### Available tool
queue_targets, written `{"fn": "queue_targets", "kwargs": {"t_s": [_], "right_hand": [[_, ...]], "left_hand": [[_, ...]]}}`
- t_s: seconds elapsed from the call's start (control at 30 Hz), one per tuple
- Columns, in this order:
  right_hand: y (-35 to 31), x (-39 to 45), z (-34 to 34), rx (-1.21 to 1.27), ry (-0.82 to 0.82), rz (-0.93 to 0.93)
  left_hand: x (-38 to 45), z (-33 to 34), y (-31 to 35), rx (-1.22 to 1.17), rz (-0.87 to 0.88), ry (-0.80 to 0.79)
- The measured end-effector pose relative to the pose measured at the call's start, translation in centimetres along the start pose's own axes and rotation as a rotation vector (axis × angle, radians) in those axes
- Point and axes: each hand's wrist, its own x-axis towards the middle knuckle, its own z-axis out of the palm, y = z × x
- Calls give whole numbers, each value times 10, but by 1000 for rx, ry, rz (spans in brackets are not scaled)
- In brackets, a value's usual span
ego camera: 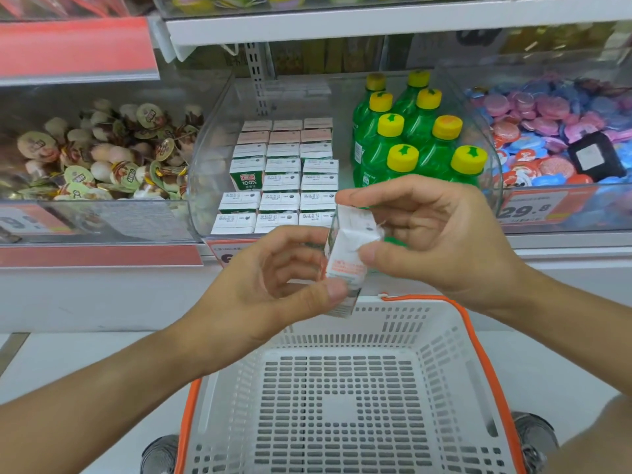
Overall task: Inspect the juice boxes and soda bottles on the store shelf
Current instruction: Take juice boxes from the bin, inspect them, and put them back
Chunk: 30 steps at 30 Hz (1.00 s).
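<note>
White cardboard shows at the centre of the frame: one small juice box (345, 254) is held tilted in the open air in front of the shelf edge (564, 239) and above the far rim of a basket (342, 388). The left hand (273, 285) pinches its lower corner between thumb and curled fingers; the right hand (431, 230) pinches its upper end, thumb on the near face, fingers bent over the top. Behind them, upper centre, a clear bin (212, 165) holds rows of juice boxes (284, 179) on its left side and green soda bottles (413, 145) with yellow caps on its right, with a bare strip of bin floor between the two groups. The white basket with its orange rim fills the lower centre. Bins of small round sweets (102, 155) flank the clear bin, left and right.
</note>
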Motion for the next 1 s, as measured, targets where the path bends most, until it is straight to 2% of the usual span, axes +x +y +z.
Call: {"fn": "queue_targets", "kwargs": {"t_s": [0.13,0.43,0.5,0.6,0.7,0.8,1.0], "right_hand": [[-7,0,4,20,-78,-50],[-11,-7,3,-77,-158,-82],[-13,-8,4,-104,-136,-34],[-16,-13,11,-60,-105,171],[-21,-20,30,-10,-73,316],[-26,-15,42,-8,-24,268],[-27,15,57,-153,130,109]], "left_hand": [[-2,3,1,208,167,30],[-2,-3,4,364,360,140],[-2,-9,7,496,407,194],[-4,-18,18,746,557,268],[-4,-23,24,820,683,330],[-5,-25,26,811,729,365],[-3,-36,27,793,686,463]]}}
